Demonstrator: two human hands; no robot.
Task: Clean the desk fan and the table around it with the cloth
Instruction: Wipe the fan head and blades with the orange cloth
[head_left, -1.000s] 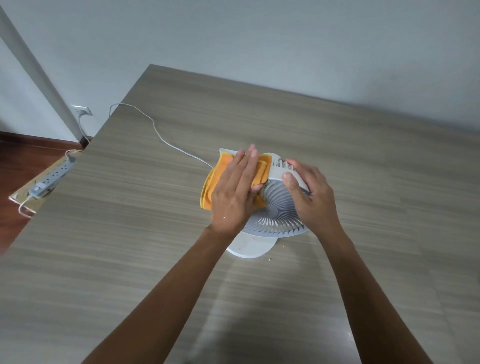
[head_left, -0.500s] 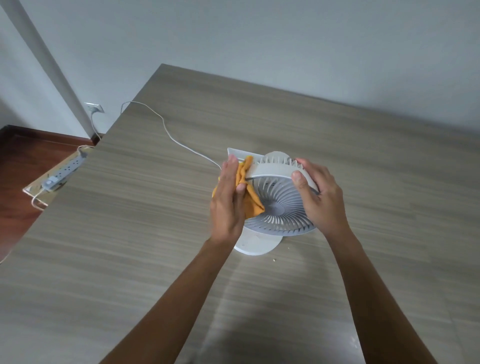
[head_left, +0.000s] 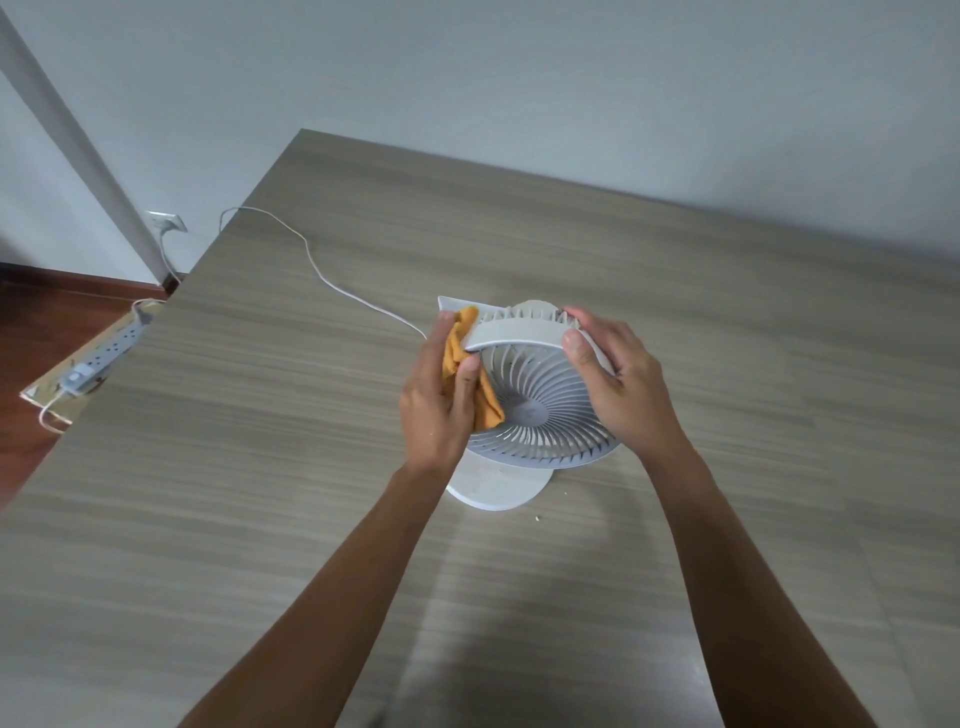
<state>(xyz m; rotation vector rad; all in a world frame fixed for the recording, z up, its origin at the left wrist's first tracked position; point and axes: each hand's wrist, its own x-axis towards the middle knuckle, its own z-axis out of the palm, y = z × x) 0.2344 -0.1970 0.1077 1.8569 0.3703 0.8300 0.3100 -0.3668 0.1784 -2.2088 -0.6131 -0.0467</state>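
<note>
Two bare forearms reach up from the near edge over the wood-grain counter (head_left: 260, 519). Just beyond them, the white round base of the desk fan (head_left: 535, 400) sits on the counter, with a few small crumbs on the surface beside it. The fan's head is tilted so that its spiral grille faces up toward the camera.

The left hand (head_left: 441, 400) is curled around a bunched orange cloth (head_left: 467, 374), thumb and fingers pinching it against the left side of the grille and its rim. The right hand (head_left: 618, 384) grips the right side of the fan head, thumb laid on the upper rim and fingers wrapped behind the housing.

From behind the fan, a thin white cable (head_left: 322, 270) runs across the counter to its far left corner and drops over the edge. Beyond the left edge, a power strip (head_left: 104, 358) lies on a flat board above the dark red floor, and farther back a wall socket (head_left: 169, 222) sits low on the pale wall.
</note>
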